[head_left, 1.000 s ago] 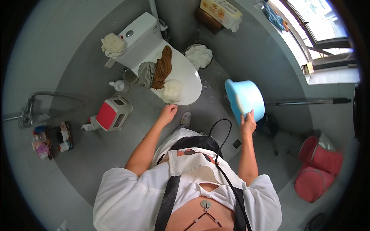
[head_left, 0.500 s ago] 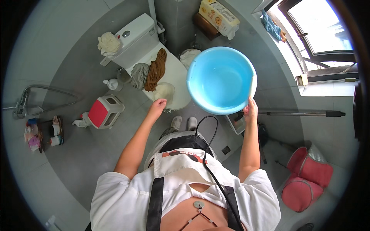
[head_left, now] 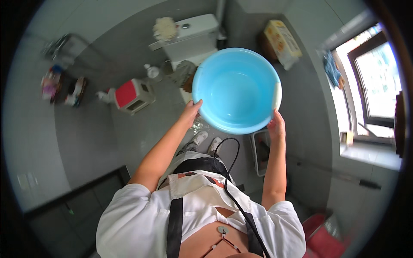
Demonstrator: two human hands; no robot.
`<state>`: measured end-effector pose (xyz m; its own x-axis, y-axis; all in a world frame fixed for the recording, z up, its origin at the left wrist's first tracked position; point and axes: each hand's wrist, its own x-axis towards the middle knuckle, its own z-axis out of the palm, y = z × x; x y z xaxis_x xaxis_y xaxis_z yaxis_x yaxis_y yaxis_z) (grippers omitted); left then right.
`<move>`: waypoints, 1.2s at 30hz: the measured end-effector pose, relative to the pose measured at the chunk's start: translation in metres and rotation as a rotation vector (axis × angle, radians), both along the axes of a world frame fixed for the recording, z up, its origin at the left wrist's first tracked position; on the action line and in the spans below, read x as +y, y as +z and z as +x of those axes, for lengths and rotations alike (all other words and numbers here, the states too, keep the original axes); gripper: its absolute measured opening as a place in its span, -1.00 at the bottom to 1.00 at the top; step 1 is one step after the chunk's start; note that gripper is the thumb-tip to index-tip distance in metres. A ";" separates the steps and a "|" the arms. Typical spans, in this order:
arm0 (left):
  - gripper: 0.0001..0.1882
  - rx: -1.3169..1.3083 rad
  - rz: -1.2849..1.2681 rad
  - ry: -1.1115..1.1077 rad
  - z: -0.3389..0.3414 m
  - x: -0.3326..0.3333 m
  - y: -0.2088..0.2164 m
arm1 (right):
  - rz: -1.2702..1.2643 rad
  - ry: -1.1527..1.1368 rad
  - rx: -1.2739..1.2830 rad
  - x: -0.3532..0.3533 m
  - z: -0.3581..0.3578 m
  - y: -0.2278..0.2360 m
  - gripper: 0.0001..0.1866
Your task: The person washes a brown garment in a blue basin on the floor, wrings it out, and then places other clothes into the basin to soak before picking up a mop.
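A round light-blue plastic basin [head_left: 234, 92] is held up in front of me, with a smooth inside that has a small bright glint. My left hand [head_left: 192, 112] grips its rim at the near left, thumb on top. On the near right, my right hand [head_left: 277, 122] grips the rim just below a white strip [head_left: 277, 95] lying along the edge. What that strip is I cannot make out. Behind the basin stands a white toilet [head_left: 193, 36], its lid mostly hidden. A grey cloth [head_left: 184, 71] and part of a brown cloth [head_left: 188, 84] show on it.
A cream bath puff [head_left: 165, 29] sits by the cistern. Left of the toilet are a white pump bottle [head_left: 152, 72] and a red-topped stool [head_left: 126, 93]. A boxed tissue pack [head_left: 283, 41] lies at the back right, beyond which a window [head_left: 374, 77] stands open. A pale tray [head_left: 260, 155] is below the basin.
My left hand has come from beside the toilet lid to the basin's left rim. The basin has shifted slightly left, now covering more of the toilet, and the view has turned.
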<state>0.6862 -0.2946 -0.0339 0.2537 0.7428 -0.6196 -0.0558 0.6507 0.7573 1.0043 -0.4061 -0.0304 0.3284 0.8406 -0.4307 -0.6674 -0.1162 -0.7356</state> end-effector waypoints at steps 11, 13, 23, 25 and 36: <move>-0.57 -0.229 -0.117 0.416 -0.157 -0.030 0.028 | 0.027 0.433 0.057 0.101 -0.113 0.008 -0.75; -0.57 -0.300 -0.168 0.502 -0.195 -0.038 0.021 | 0.011 0.489 0.095 0.127 -0.149 0.011 -0.78; -0.61 -0.478 -0.033 0.928 -0.415 -0.032 0.007 | -0.050 0.936 -0.244 0.265 -0.430 0.058 -0.74; -0.64 -0.436 0.022 0.966 -0.465 -0.030 0.008 | -0.043 0.994 -0.263 0.277 -0.486 0.059 -0.65; -0.60 -0.066 0.016 1.195 -0.605 0.025 -0.016 | 0.591 0.677 -1.246 0.383 -0.686 0.082 -0.53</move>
